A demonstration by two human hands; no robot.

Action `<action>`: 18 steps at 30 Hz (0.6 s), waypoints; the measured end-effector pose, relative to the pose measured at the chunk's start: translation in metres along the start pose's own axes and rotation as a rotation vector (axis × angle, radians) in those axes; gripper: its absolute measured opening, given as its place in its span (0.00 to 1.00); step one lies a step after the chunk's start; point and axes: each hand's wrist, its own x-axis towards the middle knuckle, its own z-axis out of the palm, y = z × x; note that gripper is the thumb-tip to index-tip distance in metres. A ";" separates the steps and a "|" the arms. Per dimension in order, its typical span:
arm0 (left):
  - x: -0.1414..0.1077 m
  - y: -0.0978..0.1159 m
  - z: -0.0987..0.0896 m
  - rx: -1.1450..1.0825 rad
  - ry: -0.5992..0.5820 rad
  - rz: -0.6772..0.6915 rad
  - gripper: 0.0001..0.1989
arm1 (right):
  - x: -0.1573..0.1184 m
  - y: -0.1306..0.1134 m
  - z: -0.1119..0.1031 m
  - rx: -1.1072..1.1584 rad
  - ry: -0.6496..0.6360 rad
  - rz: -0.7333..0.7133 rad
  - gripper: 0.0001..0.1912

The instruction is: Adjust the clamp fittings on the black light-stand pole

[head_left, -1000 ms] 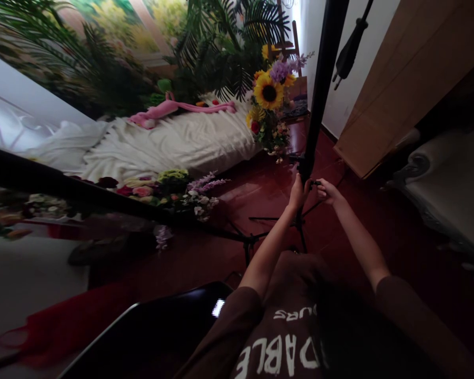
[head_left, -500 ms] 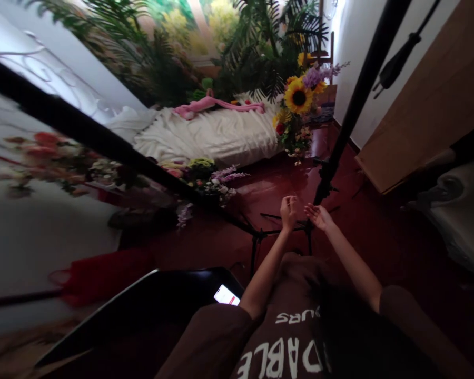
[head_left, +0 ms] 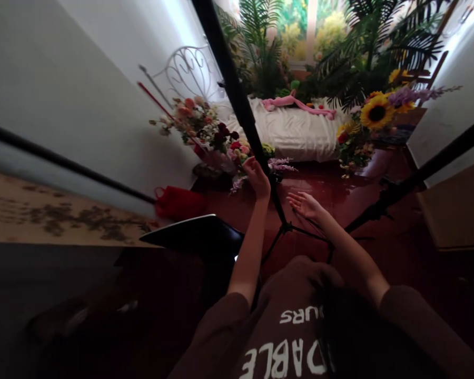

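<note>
My left hand point(head_left: 257, 178) is raised in front of the flowers, just left of a black stand pole point(head_left: 248, 118). Its fingers are loosely bent and apart, and I see nothing in them. Lower and to the right, my right hand point(head_left: 305, 205) is held palm up with its fingers stretched out, holding nothing. Beyond the hands, the pole runs down to thin tripod legs point(head_left: 286, 227) on the dark red floor. Whether the left hand touches the pole, I cannot tell.
A second black pole point(head_left: 395, 193) slants at the right. Sunflowers point(head_left: 377, 111) and a white-draped bed point(head_left: 300, 131) with a pink plush toy point(head_left: 282, 102) are at the back. To the left are a red bag point(head_left: 179, 202) and a dark panel point(head_left: 197, 234).
The view has swung left. My left hand has moved up and away from my right hand, its fingers loosening. The right hand stays palm up.
</note>
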 end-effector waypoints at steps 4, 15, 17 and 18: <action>0.025 -0.002 0.007 -0.191 -0.301 -0.116 0.31 | 0.015 -0.016 0.053 0.002 -0.260 0.150 0.26; 0.016 -0.007 0.012 -0.145 -0.235 -0.124 0.28 | 0.035 -0.036 0.066 0.031 -0.218 0.163 0.23; 0.016 -0.008 0.015 -0.154 -0.210 -0.114 0.28 | 0.038 -0.040 0.065 0.006 -0.173 0.127 0.20; 0.015 -0.008 0.016 -0.155 -0.199 -0.110 0.27 | 0.039 -0.041 0.065 -0.010 -0.161 0.109 0.19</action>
